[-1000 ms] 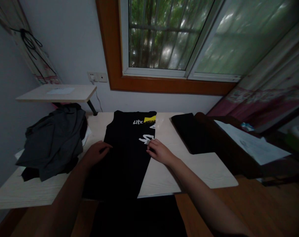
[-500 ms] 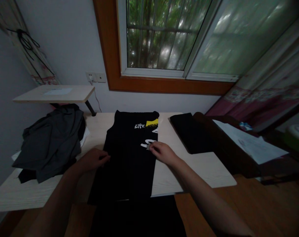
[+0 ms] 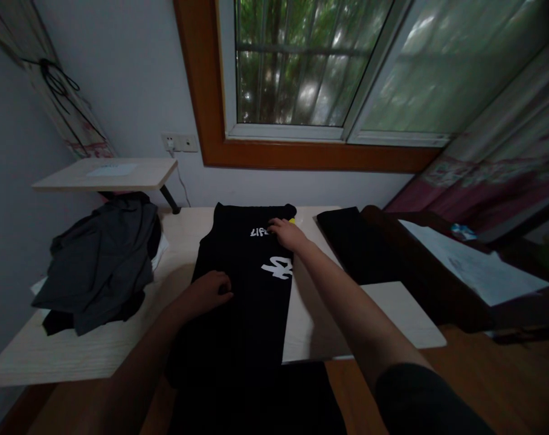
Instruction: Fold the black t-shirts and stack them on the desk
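Note:
A folded black shirt (image 3: 238, 241) lies lengthwise on the pale wooden table (image 3: 310, 338), with white lettering and a bit of yellow print along its right part. My right hand (image 3: 288, 234) rests over the upper right of the shirt, fingers stretched out across the print and partly hiding it. Over the shirt's left side is my left hand (image 3: 211, 293), its fingers loosely bent and the thumb apart from them, with nothing seen between. Whether the left fingertips touch the cloth I cannot tell.
A heap of dark grey clothing (image 3: 97, 260) sits at the left, partly beneath a small raised shelf (image 3: 142, 178). Folded black cloth (image 3: 351, 241) lies at the right. Beyond it is a dark brown surface with a white sheet (image 3: 468, 260). The window (image 3: 310, 90) is behind the table.
My right hand has moved up the shirt, from the large white print to the smaller lettering near the top. My left hand has shifted right, farther over the shirt. The view has tilted slightly.

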`<state>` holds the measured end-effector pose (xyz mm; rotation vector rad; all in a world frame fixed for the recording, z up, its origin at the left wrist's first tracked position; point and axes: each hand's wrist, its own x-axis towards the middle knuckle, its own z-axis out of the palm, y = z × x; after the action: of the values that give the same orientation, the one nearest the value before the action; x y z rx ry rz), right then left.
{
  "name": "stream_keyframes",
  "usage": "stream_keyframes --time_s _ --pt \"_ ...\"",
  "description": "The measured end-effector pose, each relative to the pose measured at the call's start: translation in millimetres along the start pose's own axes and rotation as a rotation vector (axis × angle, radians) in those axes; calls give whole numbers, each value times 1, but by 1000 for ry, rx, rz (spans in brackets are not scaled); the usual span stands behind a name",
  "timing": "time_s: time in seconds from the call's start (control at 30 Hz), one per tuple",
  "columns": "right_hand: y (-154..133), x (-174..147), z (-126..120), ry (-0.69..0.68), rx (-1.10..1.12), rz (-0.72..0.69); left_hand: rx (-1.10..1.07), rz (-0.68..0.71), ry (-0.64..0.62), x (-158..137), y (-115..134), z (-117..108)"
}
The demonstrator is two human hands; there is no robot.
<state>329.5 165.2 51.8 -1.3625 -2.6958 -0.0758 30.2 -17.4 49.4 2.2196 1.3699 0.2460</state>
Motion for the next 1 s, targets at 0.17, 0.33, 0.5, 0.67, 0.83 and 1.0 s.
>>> stream_keyframes --time_s 0.17,0.33,0.5,0.67,0.83,1.0 --pt "17 -9 -8 32 -92 -4 -90 10 2 -7 3 2" --pt "33 -27 -5 136 -32 56 -244 0 13 -13 9 3" --pt "38 -27 0 291 228 178 -311 -65 25 -17 17 1" --pt "22 9 -6 454 440 174 -449 -107 78 -33 22 -9" --pt "-28 68 -20 465 528 44 -512 -138 -87 -68 17 -32" --pt "-103 104 -16 282 560 -220 -518 -181 -432 -104 1 -57"
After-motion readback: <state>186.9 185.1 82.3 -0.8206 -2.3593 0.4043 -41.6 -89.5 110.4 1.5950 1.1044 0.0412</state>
